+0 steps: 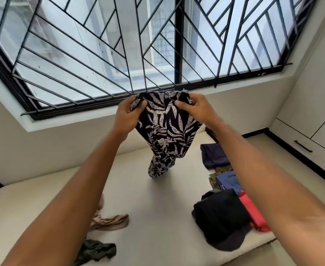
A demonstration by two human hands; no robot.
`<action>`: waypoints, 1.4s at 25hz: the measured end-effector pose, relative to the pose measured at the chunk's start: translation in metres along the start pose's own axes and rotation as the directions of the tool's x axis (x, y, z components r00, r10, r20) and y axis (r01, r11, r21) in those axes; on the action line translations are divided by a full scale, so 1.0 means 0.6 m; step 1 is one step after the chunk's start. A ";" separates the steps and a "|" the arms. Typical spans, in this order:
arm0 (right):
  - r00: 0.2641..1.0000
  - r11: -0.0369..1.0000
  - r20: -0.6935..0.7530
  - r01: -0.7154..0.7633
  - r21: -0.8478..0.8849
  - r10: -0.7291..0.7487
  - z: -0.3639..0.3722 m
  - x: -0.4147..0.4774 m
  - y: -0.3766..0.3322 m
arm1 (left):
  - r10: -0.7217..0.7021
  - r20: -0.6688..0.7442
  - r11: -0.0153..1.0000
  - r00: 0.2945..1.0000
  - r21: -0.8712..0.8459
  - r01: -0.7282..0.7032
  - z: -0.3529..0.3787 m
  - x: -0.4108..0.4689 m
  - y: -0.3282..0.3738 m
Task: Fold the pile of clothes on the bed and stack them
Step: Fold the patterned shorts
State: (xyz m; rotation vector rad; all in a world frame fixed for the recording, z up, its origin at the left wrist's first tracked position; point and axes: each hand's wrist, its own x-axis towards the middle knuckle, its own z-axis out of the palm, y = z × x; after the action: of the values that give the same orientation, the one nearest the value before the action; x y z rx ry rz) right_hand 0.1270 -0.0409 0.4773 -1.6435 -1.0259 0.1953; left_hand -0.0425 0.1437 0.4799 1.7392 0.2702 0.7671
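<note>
Both hands hold a leaf-print garment up over the bed.

The left hand [128, 114] pinches one top corner of the black-and-white leaf-print garment [166, 131], thumb curled over the cloth; the right hand [193, 108] grips the other top corner the same way. The garment hangs from them, narrowing to a tail whose tip reaches about down to the bed [154, 208]. On the bed to the right lie a folded navy piece [213, 155], then a blue piece [228, 181] over olive cloth, then a black folded stack [221, 214] beside a red item [253, 214]. At the lower left lie a beige garment [110, 220] and a crumpled dark green garment [96, 251]. Behind stands a barred window [138, 45].
</note>
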 end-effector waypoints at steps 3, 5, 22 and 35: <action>0.999 0.999 -0.004 -0.033 0.010 0.034 0.019 -0.047 0.031 | -0.040 0.019 0.998 0.999 -0.045 0.041 0.001 -0.035 -0.037; 0.999 0.999 -0.024 -0.038 0.034 0.039 0.027 -0.061 0.041 | -0.048 0.025 0.997 0.999 -0.066 0.050 0.006 -0.049 -0.045; 0.958 0.832 -0.276 -0.086 -0.548 -0.083 -0.012 0.298 0.094 | -0.215 -0.075 0.961 0.974 -0.193 0.198 0.047 0.325 -0.084; 0.869 0.916 -0.385 0.163 -0.367 -0.309 -0.033 0.238 -0.016 | 0.257 -0.021 0.952 0.966 -0.166 -0.257 0.024 0.291 -0.032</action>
State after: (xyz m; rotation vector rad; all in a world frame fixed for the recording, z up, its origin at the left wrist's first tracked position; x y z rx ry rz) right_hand 0.2210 0.0450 0.5461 -1.7226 -0.9305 -0.5199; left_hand 0.1028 0.2338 0.5222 1.6320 -0.0241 0.9492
